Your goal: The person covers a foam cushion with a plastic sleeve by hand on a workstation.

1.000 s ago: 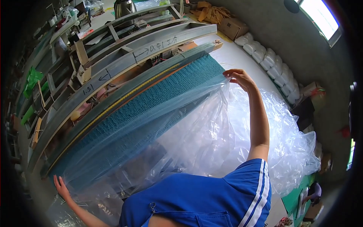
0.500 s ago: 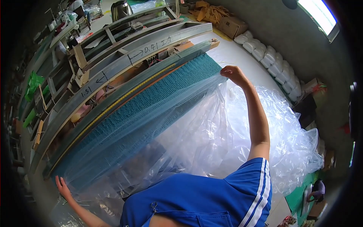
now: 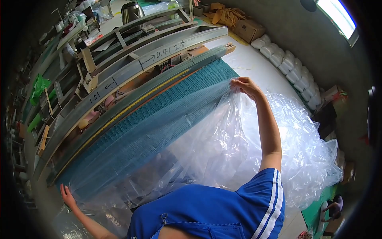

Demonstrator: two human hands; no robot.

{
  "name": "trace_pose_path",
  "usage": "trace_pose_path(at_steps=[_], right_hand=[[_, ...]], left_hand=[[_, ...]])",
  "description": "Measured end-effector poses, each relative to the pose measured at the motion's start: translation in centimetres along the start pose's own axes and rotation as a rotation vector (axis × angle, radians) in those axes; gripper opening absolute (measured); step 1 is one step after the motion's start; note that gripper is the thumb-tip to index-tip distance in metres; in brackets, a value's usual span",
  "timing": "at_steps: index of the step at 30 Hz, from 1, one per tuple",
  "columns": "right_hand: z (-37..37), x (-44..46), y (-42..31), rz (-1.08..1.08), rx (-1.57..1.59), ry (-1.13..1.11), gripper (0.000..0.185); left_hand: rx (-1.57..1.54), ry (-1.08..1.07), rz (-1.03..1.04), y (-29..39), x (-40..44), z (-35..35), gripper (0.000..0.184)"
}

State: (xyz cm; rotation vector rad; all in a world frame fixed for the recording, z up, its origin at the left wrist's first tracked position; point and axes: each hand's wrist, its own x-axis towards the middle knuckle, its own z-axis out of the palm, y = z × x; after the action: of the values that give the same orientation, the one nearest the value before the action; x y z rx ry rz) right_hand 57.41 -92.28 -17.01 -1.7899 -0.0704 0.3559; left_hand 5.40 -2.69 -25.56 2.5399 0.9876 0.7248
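Note:
A wide sheet of clear plastic film (image 3: 203, 147) hangs between my two hands, partly covering a teal textured surface (image 3: 215, 71) on the machine bed. My right hand (image 3: 246, 87) pinches the film's far right corner, fingers pressed together. Down at the lower left, my left hand (image 3: 68, 196) holds the opposite end, its fingertips pointing up along the edge. Creases run across the film from both grips. Beside the teal surface lies a long bar with a yellow measuring strip (image 3: 137, 99).
A long metal frame (image 3: 127, 75) with handwritten marks runs along the far side. Loose film (image 3: 294, 147) is heaped at the right. Along the wall sit white wrapped bundles (image 3: 287, 63) and a cardboard box (image 3: 248, 30). A kettle (image 3: 132, 12) stands behind; another person (image 3: 335, 206) is at lower right.
My right hand has drawn the film's corner slightly down toward me, uncovering a little more of the teal surface at the right. My left hand stays near the lower left end. The view has shifted slightly.

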Motion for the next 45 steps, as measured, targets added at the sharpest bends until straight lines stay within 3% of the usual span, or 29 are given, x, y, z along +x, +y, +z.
trace_pose_path(at_steps=[8,11,12,13,14,15,16,17,19,20,22,26,28,29,32,34,36,37,40,44,45], right_hand=[[-0.2,0.4,-0.7,-0.098,0.298,-0.034,0.015],[-2.0,1.8,0.6,-0.132,0.306,-0.089,0.017],[-2.7,2.3,1.2,-0.143,0.273,-0.138,0.018],[-3.9,2.7,2.1,-0.105,0.225,-0.118,0.021],[-4.2,2.1,2.2,-0.104,0.258,-0.11,0.024],[-4.6,1.0,2.5,-0.148,0.362,-0.128,0.029],[-9.0,3.9,7.0,-0.163,0.463,-0.335,0.035],[-9.0,4.8,7.3,-0.132,0.385,-0.33,0.032],[-11.7,5.8,9.7,-0.139,0.349,-0.266,0.024],[-17.6,9.0,12.9,-0.114,0.388,-0.369,0.022],[-14.9,8.0,12.2,-0.192,0.457,-0.087,0.014],[-11.6,11.5,10.8,-0.332,0.085,0.301,0.014],[-10.8,12.7,10.2,-0.407,-0.211,0.468,0.015],[-10.4,12.7,10.1,-0.439,-0.342,0.535,0.015],[-7.0,10.4,8.3,-0.452,-0.604,0.687,0.018],[-8.6,11.4,9.9,-0.449,-0.938,0.648,0.022],[-8.9,12.4,10.9,-0.427,-0.944,0.681,0.025],[-8.9,12.9,11.2,-0.415,-0.948,0.698,0.026],[-8.0,13.6,11.3,-0.422,-0.981,0.73,0.026],[-5.3,12.8,9.7,-0.437,-1.004,0.75,0.026],[-4.8,12.6,9.4,-0.441,-1.003,0.757,0.026]], left_hand=[[-0.002,0.008,-0.004,0.8,-0.2,-0.2,0.041],[-0.104,0.017,-0.036,0.5,-0.1,0.2,0.039],[-0.304,0.045,-0.128,0.5,-0.4,0.7,0.038],[-0.143,0.061,-0.006,-0.6,-0.3,1.1,0.037],[-0.186,0.077,-0.046,2.7,-1.1,0.8,0.036],[-0.347,0.086,-0.253,9.5,-2.4,-0.1,0.035],[-0.11,0.093,-0.172,10.7,-2.9,-1.2,0.036],[-0.033,0.146,-0.16,10.7,-3.6,-1.8,0.034],[0.049,0.126,-0.329,12.5,-3.6,-3.0,0.037],[0.006,0.071,-0.425,13.5,-2.6,-2.4,0.038],[-0.083,-0.004,-0.533,15.0,-1.6,-1.8,0.041],[-0.085,0.148,-0.119,11.0,-2.1,-1.5,0.041],[-0.747,0.319,-0.109,10.4,-1.7,-1.2,0.046],[-0.737,0.405,-0.138,10.2,-1.8,-1.9,0.044],[-0.175,0.468,-0.284,8.2,-3.0,-4.6,0.039],[0.128,0.433,-0.328,6.6,-4.2,-5.4,0.045],[0.279,0.354,-0.449,6.6,-5.3,-6.0,0.051],[0.25,0.287,-0.544,6.2,-5.5,-6.1,0.052],[0.379,0.233,-0.532,7.1,-5.6,-6.6,0.048],[0.368,0.156,-0.745,7.5,-4.4,-7.3,0.052],[0.402,0.247,-0.725,6.4,-4.9,-7.3,0.056]])
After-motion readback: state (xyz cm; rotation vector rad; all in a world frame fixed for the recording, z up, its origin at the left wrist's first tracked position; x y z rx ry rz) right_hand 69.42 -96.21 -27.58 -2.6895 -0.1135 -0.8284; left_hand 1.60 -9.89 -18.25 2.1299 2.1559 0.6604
